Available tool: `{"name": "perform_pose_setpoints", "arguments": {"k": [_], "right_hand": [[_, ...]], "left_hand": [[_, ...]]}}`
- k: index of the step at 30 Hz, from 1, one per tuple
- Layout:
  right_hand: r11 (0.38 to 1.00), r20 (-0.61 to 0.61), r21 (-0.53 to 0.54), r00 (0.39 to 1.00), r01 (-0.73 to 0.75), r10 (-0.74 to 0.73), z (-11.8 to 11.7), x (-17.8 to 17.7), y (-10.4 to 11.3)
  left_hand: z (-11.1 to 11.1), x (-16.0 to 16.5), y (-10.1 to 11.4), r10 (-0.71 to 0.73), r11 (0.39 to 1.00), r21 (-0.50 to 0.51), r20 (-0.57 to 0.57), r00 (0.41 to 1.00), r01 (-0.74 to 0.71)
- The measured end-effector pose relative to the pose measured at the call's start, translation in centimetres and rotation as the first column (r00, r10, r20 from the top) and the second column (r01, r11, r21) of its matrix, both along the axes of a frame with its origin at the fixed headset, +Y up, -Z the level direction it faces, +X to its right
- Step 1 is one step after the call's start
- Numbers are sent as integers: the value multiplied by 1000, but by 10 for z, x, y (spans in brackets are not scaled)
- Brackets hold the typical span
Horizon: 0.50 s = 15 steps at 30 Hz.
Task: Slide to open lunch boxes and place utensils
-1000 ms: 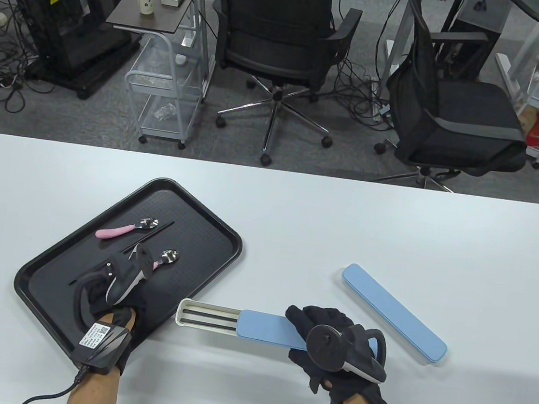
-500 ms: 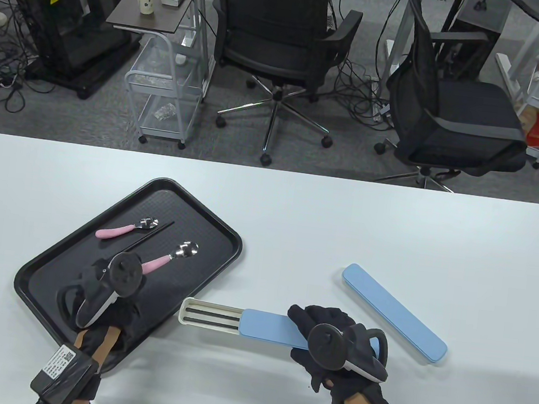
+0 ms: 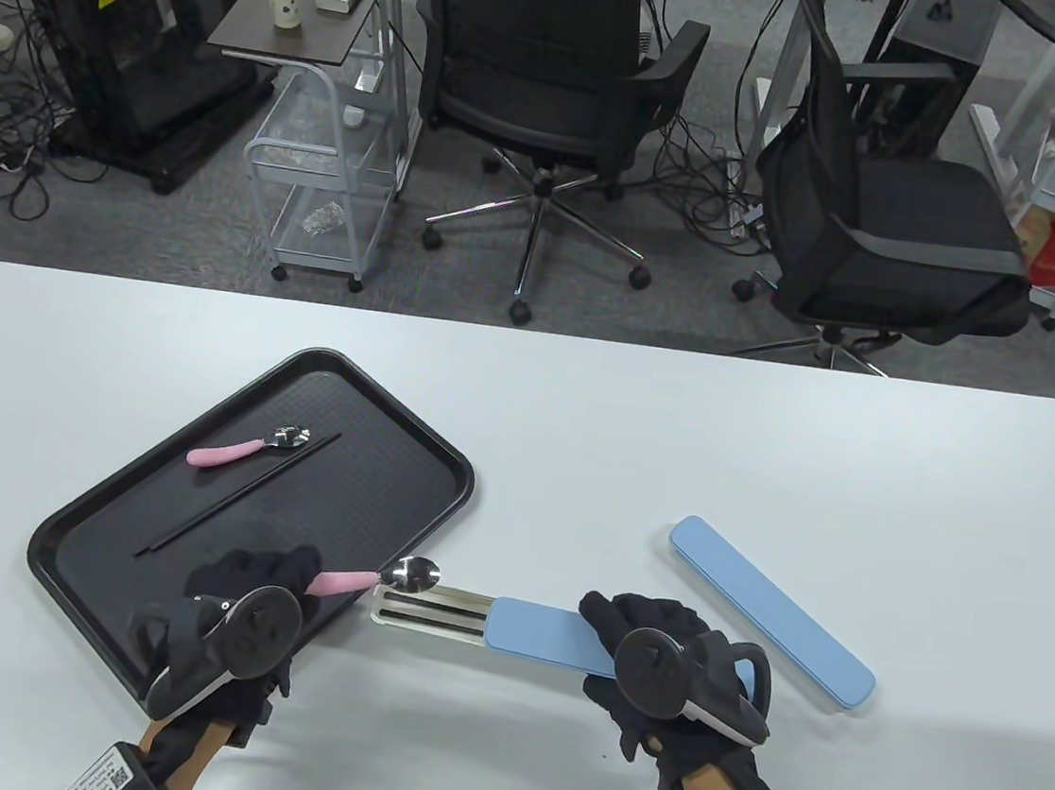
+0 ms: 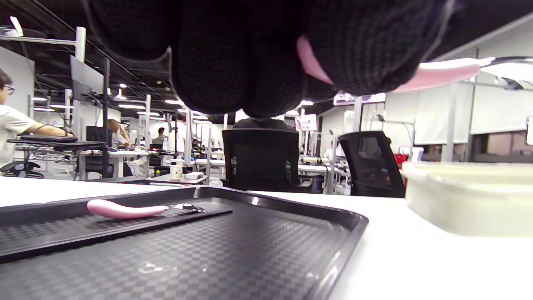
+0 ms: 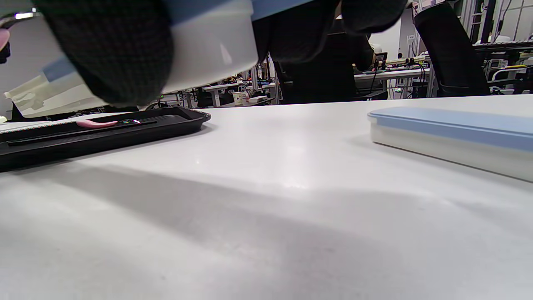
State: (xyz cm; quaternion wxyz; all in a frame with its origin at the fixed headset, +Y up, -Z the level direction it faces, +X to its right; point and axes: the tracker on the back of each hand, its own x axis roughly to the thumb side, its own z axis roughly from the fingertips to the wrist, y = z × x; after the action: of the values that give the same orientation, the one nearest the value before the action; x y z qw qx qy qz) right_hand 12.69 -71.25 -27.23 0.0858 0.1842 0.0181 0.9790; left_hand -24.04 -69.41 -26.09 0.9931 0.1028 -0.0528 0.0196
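My left hand point(image 3: 264, 579) grips the pink handle of a spoon point(image 3: 373, 577), seen too in the left wrist view point(image 4: 441, 71), and holds its steel bowl over the open end of a utensil box point(image 3: 427, 610). That box has a white base with black chopsticks inside and a blue lid point(image 3: 547, 637) slid partly back. My right hand point(image 3: 651, 647) grips the box's lidded end and lifts it off the table, as the right wrist view point(image 5: 208, 46) shows. A second pink spoon point(image 3: 241, 448) and black chopsticks point(image 3: 235, 495) lie on the black tray point(image 3: 97, 498).
A second blue-lidded utensil box point(image 3: 769, 613) lies shut on the white table to the right; it also shows in the right wrist view point(image 5: 454, 133). Office chairs and carts stand beyond the table's far edge.
My left hand has lifted the spoon off the tray and carried it right to the box's open end. My right hand has shifted the box slightly right and raised it.
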Motion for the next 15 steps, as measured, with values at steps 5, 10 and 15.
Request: {"name": "perform_pose_setpoints", "arguments": {"k": [5,10,15], "right_hand": [[1000,-8,8,1000,5,-4,2,-1,1],[1000,-49,1,999,18,-18,5,-8,0],[1000,-81,22,997,9,-7,9,-16,2]], "left_hand": [[1,13,-8,-87,995,-36,44,995,89],[4,24,-11,-152,988,-24,65,986,154],[11,40,-15,-225,974,1,104,969,226]]}}
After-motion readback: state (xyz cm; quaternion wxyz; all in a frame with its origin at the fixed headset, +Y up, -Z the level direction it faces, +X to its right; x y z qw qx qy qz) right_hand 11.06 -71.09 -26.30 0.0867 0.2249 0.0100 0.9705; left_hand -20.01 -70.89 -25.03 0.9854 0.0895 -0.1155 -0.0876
